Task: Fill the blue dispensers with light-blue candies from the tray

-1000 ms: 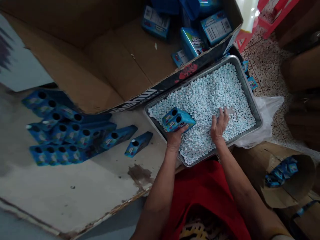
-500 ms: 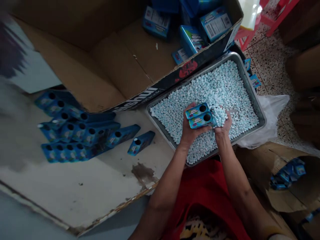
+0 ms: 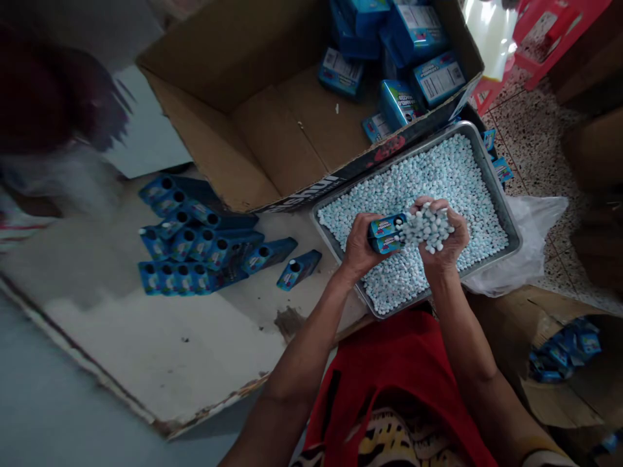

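Note:
My left hand (image 3: 361, 246) is wrapped round two small blue candy boxes (image 3: 384, 244) held side by side over the metal tray (image 3: 512, 224). In my cupped right hand (image 3: 452, 243) lies a heap of pale blue and white candies (image 3: 431, 227), its near side against the box ends. Candies cover the round holes there, at least in part. Below both hands, the tray is filled with the same small candies (image 3: 394, 285). To the left, several blue boxes (image 3: 189, 240) with round holes stand grouped on the table, one of them (image 3: 298, 269) apart from the rest.
A large cardboard box (image 3: 272, 155) with blue packs (image 3: 399, 104) inside stands behind the tray. At right are a clear plastic bag (image 3: 540, 240) and an open carton (image 3: 545, 395) holding blue packs. Red stools (image 3: 559, 39) stand at the upper right.
My right hand has lifted its scoop of candies from beside the boxes up against their holed ends. The camera view has shifted, moving the table and cardboard box rightward in the picture.

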The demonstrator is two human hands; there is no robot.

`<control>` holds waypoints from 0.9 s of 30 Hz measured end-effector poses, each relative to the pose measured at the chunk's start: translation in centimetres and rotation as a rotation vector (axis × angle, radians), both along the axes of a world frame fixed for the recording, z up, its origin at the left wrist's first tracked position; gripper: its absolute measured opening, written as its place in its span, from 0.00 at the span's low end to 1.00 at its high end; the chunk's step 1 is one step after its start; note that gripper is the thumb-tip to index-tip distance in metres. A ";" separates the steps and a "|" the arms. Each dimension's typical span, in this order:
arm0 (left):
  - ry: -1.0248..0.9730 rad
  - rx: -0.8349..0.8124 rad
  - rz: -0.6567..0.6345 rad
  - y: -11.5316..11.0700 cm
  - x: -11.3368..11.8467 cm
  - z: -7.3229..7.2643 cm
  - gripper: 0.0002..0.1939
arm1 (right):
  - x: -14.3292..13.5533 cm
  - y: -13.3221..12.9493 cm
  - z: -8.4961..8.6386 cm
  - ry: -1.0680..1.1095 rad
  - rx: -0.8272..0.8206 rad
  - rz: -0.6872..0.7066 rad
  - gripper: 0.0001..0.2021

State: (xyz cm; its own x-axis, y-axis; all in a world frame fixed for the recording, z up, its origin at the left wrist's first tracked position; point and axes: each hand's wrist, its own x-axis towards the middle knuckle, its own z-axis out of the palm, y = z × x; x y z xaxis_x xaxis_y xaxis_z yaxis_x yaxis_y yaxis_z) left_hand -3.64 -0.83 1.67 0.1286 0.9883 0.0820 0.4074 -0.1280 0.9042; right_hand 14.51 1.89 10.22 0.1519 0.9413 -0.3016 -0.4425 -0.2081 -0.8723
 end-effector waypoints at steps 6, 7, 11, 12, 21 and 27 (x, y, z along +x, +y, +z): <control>-0.010 -0.070 -0.016 0.2 -0.7 0.5 0.41 | -1.3 0.6 1.1 -0.014 0.038 0.003 0.22; -0.021 -0.071 -0.027 0.2 -0.7 0.5 0.41 | -1.5 0.8 1.2 -0.028 0.029 -0.003 0.23; -0.075 -0.035 -0.108 0.4 -0.8 0.1 0.41 | -2.1 0.8 1.1 -0.046 0.059 -0.011 0.24; -0.091 -0.020 -0.120 0.4 -0.8 -0.1 0.40 | -2.3 0.5 0.9 -0.056 0.087 0.008 0.24; -0.147 -0.047 -0.134 1.2 -1.7 -0.5 0.39 | -0.2 -1.2 -0.7 -0.336 0.258 0.278 0.33; -0.204 -0.180 -0.127 2.0 -5.7 -1.2 0.46 | 3.9 8.7 -8.0 -0.949 0.524 0.650 0.30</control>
